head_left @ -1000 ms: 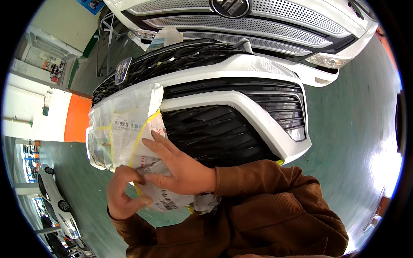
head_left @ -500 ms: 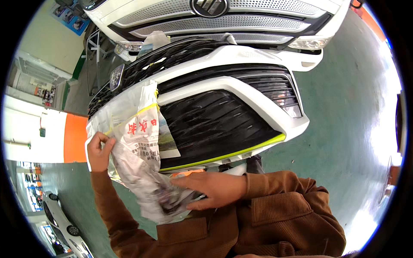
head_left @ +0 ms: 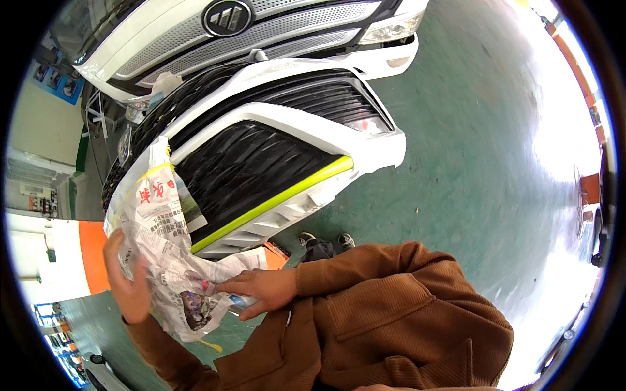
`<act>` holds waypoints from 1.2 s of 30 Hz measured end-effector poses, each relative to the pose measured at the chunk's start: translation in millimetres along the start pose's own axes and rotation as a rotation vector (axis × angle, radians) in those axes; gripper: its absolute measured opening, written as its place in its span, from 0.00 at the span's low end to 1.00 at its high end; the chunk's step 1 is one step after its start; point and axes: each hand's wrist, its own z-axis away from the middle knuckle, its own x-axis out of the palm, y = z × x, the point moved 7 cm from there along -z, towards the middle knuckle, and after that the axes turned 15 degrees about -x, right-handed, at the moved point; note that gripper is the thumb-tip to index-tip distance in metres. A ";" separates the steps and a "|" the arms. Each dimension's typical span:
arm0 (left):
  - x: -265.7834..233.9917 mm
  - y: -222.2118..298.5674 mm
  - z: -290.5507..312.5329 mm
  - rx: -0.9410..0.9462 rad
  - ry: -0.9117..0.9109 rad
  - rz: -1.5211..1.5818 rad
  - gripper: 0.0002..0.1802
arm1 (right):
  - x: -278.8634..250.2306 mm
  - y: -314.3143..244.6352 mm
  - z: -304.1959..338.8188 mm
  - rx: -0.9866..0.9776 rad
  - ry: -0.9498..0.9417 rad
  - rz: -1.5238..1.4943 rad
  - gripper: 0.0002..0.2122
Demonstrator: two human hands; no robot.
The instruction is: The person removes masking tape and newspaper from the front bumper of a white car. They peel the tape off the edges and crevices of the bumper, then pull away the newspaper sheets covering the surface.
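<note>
A sheet of printed newspaper [head_left: 163,228] hangs over the left part of a white and black car bumper [head_left: 280,124], with yellow tape along its upper edge. Its lower part is crumpled and droops below the bumper. My right hand [head_left: 261,288] lies on this lower part, fingers stretched out and thumb apart. At the paper's left edge is my left hand [head_left: 128,280], smeared by motion, thumb and fingers apart; contact with the paper is unclear. A bright yellow-green strip [head_left: 280,199] runs along the bumper's lower opening, right of the paper.
Behind the bumper stands a white vehicle with a silver grille [head_left: 280,39]. An orange piece [head_left: 275,256] shows under the bumper near my right hand. My shoes [head_left: 345,241] are on the green floor [head_left: 456,195]. A metal stand [head_left: 101,117] is at the far left.
The view has swung, so the bumper sits further left. My left hand has loosened from the paper's edge and moved lower. The newspaper's lower part has spread out under my right hand.
</note>
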 end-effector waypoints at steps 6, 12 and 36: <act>83.0 96.5 74.7 0.231 -0.417 -0.229 0.34 | 22.1 -9.2 34.3 0.014 0.038 -0.084 0.46; 62.4 24.5 91.9 0.046 -0.310 -0.550 0.29 | 18.8 -3.4 86.5 0.200 0.060 -0.363 0.41; 49.7 -170.8 97.5 -0.254 0.113 0.204 0.16 | -153.4 50.1 -117.3 0.286 0.814 0.388 0.35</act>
